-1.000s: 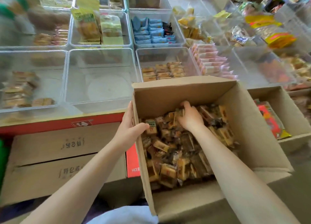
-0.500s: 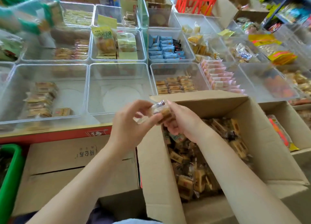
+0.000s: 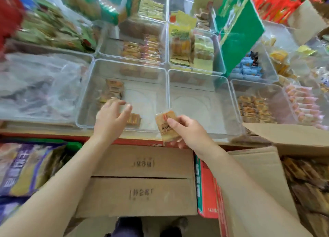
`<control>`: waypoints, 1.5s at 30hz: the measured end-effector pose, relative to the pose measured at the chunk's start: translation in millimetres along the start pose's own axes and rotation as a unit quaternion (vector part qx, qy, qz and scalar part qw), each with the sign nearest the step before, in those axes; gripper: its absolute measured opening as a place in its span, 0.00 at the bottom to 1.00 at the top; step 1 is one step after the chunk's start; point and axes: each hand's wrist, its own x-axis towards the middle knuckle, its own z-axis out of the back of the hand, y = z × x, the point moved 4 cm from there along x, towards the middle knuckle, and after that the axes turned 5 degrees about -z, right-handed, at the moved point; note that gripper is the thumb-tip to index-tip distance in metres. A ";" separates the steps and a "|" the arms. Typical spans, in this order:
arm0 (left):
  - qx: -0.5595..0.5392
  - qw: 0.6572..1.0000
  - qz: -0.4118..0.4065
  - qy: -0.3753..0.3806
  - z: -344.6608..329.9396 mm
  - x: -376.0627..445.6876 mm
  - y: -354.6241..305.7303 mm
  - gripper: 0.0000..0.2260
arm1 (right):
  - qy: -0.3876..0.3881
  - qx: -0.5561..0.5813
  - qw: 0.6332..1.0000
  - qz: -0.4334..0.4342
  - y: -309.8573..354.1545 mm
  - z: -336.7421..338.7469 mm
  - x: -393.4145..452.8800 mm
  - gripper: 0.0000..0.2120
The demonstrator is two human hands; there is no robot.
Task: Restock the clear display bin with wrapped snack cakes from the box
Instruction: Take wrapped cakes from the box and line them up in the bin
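Shop counter before me, packed with rows of clear bins (image 3: 194,46) of packaged snacks. Green carton (image 3: 238,32) stands tilted among them. Red crate (image 3: 277,3) far right at back. Closed cardboard boxes (image 3: 142,179) stacked below counter edge. Bagged goods (image 3: 26,167) at my left. Even, soft light.

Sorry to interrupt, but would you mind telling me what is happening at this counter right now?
A person is restocking a clear bin with wrapped snack cakes. The right hand holds one snack cake at the bin's front edge, not yet put down. The left hand reaches over the bin with fingers spread, above a few cakes already inside. The open cardboard box sits to the right.
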 end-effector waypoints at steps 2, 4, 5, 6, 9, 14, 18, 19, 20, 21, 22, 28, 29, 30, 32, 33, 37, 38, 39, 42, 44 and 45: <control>0.148 0.989 -0.008 0.019 13.5 23.9 54.5 0.31 | -0.028 -0.026 0.999 -0.001 8.2 -20.9 22.2 0.13; 0.228 0.972 -0.016 0.062 16.7 33.5 94.2 0.35 | -0.059 -0.093 0.994 0.017 18.1 -39.2 45.2 0.13; 0.249 0.965 -0.024 0.081 15.6 33.4 106.4 0.37 | -0.077 -0.139 0.987 0.030 23.6 -47.4 57.5 0.15; 0.266 0.959 -0.039 0.090 15.2 33.3 112.8 0.37 | -0.090 -0.184 0.978 0.044 28.7 -55.6 70.7 0.17; 0.267 0.957 -0.056 0.102 19.0 36.4 116.3 0.34 | -0.089 -0.315 0.943 0.055 37.5 -83.2 108.9 0.19; 0.275 0.954 -0.057 0.103 21.4 32.4 113.6 0.34 | 0.043 -0.435 0.899 -0.037 15.1 -132.5 150.2 0.22; 0.276 0.955 -0.046 0.099 21.0 33.5 112.1 0.33 | 0.103 -0.409 0.900 -0.109 0.3 -141.7 170.8 0.17; 0.280 0.954 -0.044 0.100 20.7 34.0 112.0 0.34 | 0.089 -0.415 0.899 -0.110 -1.0 -140.6 176.5 0.15; 0.284 0.952 -0.043 0.101 20.4 34.3 111.9 0.34 | 0.068 -0.425 0.896 -0.108 -2.2 -139.5 181.5 0.14; 0.287 0.951 -0.045 0.101 20.1 34.6 111.7 0.35 | 0.048 -0.432 0.894 -0.107 -4.3 -138.7 185.5 0.17; 0.291 0.950 -0.047 0.101 20.0 34.8 111.5 0.34 | 0.034 -0.433 0.894 -0.108 -5.7 -138.3 188.2 0.23; 0.291 0.950 -0.043 0.102 18.0 34.4 113.4 0.32 | 0.088 -0.449 0.885 -0.088 -9.9 -132.9 197.7 0.44; 0.290 0.951 -0.043 0.101 17.9 34.7 113.7 0.32 | 0.093 -0.443 0.888 -0.080 -10.4 -132.4 197.9 0.40; 0.290 0.951 -0.043 0.099 18.3 34.9 113.8 0.32 | 0.086 -0.426 0.897 -0.073 -10.9 -132.0 198.5 0.35; 0.286 0.952 -0.042 0.098 19.3 35.1 113.2 0.33 | 0.061 -0.398 0.914 -0.051 -9.9 -133.3 196.9 0.25; 0.284 0.953 -0.042 0.098 19.5 35.0 112.7 0.33 | 0.052 -0.402 0.913 -0.040 -8.5 -134.9 195.1 0.22; 0.284 0.954 -0.041 0.091 19.8 33.9 111.9 0.33 | 0.047 -0.510 0.858 0.038 -1.1 -145.1 186.1 0.24; 0.285 0.953 -0.041 0.091 19.9 33.8 111.8 0.33 | 0.052 -0.530 0.845 0.046 -0.6 -146.2 185.8 0.23; 0.285 0.953 -0.041 0.092 19.8 33.8 111.5 0.33 | 0.058 -0.534 0.842 0.036 -0.5 -145.3 185.4 0.21; 0.286 0.953 -0.042 0.093 20.3 33.8 110.2 0.35 | 0.075 -0.509 0.856 -0.051 -7.6 -138.7 187.2 0.20; 0.285 0.953 -0.040 0.096 19.7 33.9 110.8 0.36 | 0.089 -0.477 0.870 -0.084 -11.7 -140.7 187.4 0.21; 0.286 0.953 -0.039 0.096 19.3 33.8 111.5 0.36 | 0.095 -0.458 0.880 -0.088 -12.3 -143.9 187.9 0.21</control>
